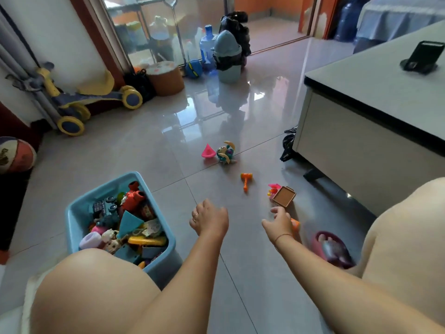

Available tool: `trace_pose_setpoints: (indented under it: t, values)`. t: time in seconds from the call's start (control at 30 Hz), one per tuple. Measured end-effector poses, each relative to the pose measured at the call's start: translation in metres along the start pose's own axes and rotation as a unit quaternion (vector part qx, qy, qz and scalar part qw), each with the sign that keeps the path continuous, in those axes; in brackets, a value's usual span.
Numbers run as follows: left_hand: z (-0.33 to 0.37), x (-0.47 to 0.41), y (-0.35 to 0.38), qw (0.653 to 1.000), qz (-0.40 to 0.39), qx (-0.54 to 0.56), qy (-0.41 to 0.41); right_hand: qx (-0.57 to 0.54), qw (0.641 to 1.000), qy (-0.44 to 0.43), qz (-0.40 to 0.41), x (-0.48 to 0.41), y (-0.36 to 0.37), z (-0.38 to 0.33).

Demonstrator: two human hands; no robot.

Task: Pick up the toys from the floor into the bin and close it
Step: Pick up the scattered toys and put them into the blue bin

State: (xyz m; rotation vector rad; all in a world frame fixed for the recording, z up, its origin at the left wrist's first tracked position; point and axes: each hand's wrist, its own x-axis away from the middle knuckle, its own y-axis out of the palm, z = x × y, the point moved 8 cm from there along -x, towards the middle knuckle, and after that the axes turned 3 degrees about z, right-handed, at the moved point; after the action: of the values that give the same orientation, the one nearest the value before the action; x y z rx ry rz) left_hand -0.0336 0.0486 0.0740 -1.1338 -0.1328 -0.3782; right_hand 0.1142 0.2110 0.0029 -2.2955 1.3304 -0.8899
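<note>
On the glossy tiled floor (168,150), collection is under way: the blue bin (74,222) at the person's left knee is already heaped with toys, no lid visible. Left hand (209,220) hovers loosely curled, empty. Right hand (279,221) closes around a small orange toy (295,224). Remaining: brown box toy (284,196), orange hammer (246,180), pink boat (208,151), rabbit figure (226,153). Next move likely needs a carry leftward to the bin. A pale desk (361,131) stands right; a ride-on scooter (79,102) rests against the wall.

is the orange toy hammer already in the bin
No, the orange toy hammer lies on the floor tiles, apart from the blue bin.
</note>
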Motion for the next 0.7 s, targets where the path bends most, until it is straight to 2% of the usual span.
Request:
trace_pose_setpoints:
  t: [0.2, 0.4, 0.7]
  values:
    - [0.016, -0.003, 0.028, 0.998, -0.004, -0.054, 0.027, 0.007, 0.997, 0.067, 0.035, -0.04, -0.018, 0.037]
    - [0.068, -0.024, 0.08, 0.99, -0.058, -0.102, 0.079, 0.008, 0.99, 0.124, 0.069, -0.084, -0.028, 0.067]
    - [0.141, -0.073, 0.181, 0.952, -0.125, -0.192, 0.202, 0.035, 0.974, 0.213, 0.062, -0.128, -0.004, 0.118]
